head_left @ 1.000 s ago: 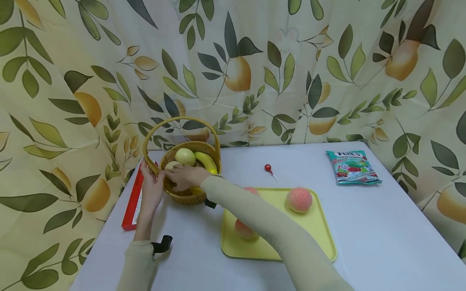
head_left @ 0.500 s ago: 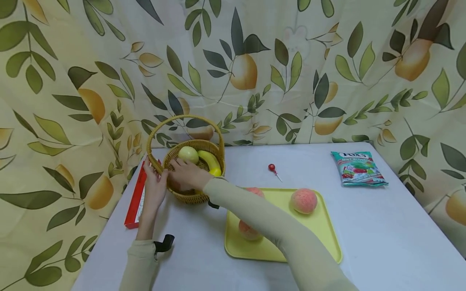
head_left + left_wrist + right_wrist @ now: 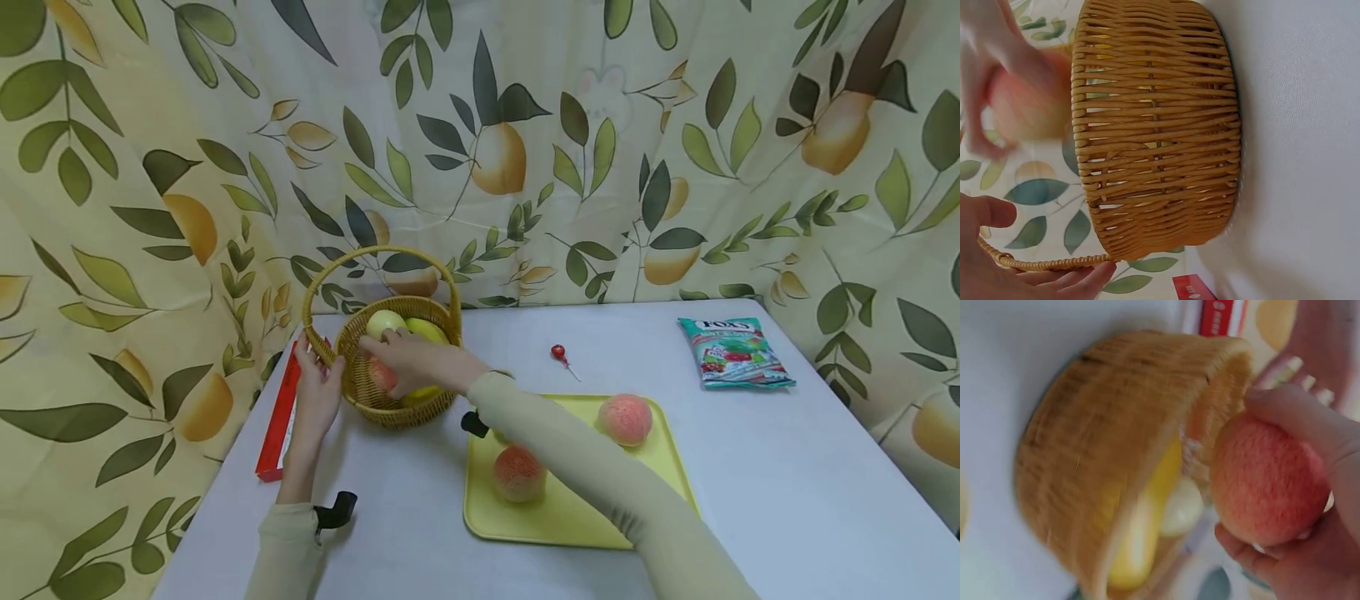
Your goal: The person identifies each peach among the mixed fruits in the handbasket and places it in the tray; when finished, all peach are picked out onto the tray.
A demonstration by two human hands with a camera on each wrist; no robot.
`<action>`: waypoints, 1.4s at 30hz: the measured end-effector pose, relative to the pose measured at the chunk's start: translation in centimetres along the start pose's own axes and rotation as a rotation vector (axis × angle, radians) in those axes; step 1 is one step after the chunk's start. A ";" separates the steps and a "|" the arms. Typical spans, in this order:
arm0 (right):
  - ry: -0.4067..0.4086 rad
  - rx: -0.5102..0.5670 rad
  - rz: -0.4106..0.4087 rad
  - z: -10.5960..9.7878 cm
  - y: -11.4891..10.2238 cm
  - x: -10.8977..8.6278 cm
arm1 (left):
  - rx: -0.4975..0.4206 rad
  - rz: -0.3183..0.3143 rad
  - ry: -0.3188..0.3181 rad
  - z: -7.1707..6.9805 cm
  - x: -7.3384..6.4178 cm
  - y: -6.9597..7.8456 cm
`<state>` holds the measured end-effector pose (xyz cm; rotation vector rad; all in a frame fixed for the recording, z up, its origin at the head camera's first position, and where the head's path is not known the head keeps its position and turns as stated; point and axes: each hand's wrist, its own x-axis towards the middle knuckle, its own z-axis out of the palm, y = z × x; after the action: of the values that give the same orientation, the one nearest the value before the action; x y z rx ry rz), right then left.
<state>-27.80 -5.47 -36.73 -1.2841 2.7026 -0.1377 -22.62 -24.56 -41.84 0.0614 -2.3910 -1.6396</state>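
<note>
My right hand (image 3: 420, 360) grips a pink peach (image 3: 1266, 481) over the mouth of a wicker basket (image 3: 1160, 131). Thumb and fingers wrap the fruit from opposite sides in the right wrist view. My left hand (image 3: 318, 387) holds the base of the basket's arched handle (image 3: 1054, 264), thumb on one side and fingers on the other. A pale green round fruit (image 3: 384, 322) and a yellow banana (image 3: 429, 331) lie inside the basket. The basket's bottom stands on the white table. The right hand hides part of the basket's contents in the head view.
A yellow tray (image 3: 577, 517) bears peaches, one near its right back corner (image 3: 626, 419) and one at front left (image 3: 520, 473); my right forearm crosses it. A red flat box (image 3: 276, 429) lies left of the basket. Farther right are a red lollipop (image 3: 559, 353) and a Fox's candy bag (image 3: 738, 354).
My right hand has drawn back to the right from the basket's left side, and the peach in it now shows. The left hand keeps its hold on the handle.
</note>
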 end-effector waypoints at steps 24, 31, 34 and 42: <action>0.454 0.264 0.447 6.4 4.5 -32.3 | -0.031 0.020 0.011 0.1 0.1 -0.2; 0.404 0.293 0.588 7.8 4.8 -34.2 | -0.040 0.008 0.008 0.0 0.4 0.3; 0.339 0.295 0.598 8.5 5.2 -34.4 | -0.038 0.015 0.020 0.1 0.4 0.0; 0.304 0.306 0.592 10.2 5.4 -35.0 | -0.020 0.011 0.021 0.3 0.2 -0.2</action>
<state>-8.37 24.93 -44.36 -0.3775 3.0183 -0.6861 -22.91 -24.38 -42.10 0.0617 -2.3548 -1.6496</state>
